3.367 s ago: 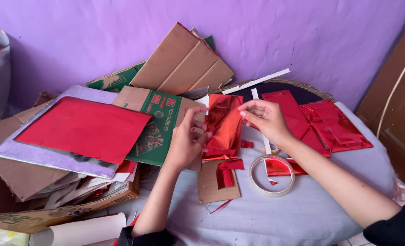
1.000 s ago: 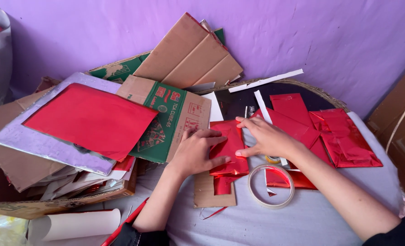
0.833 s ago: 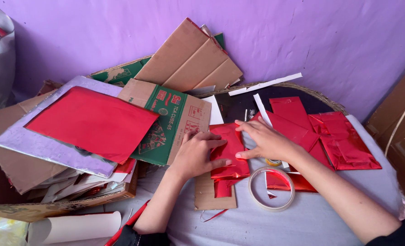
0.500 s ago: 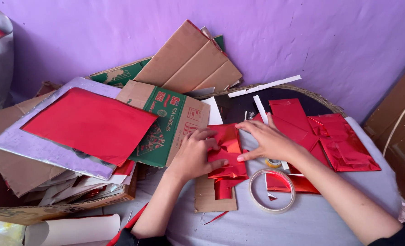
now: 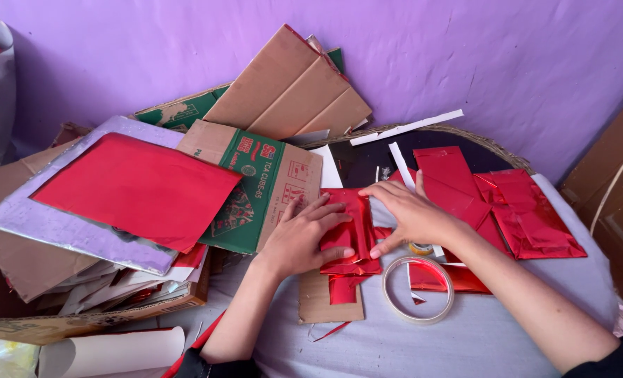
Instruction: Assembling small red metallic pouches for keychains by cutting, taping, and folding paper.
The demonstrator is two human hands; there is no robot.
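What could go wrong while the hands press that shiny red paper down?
1. The red foil piece already looks crinkled; the left hand and right hand pressing flat on it could crease it more or tear it.
2. The tape roll lies right beside the right wrist, so a sideways move might knock it away.
3. The cardboard strip underneath pokes out loose and could slide, leaving the fold crooked.

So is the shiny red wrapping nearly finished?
Partly. Several folded red foil pieces already lie to the right. The left hand and right hand are pressing one red foil piece flat over a cardboard strip. Its lower end looks loose, and the tape roll lies unused beside it.
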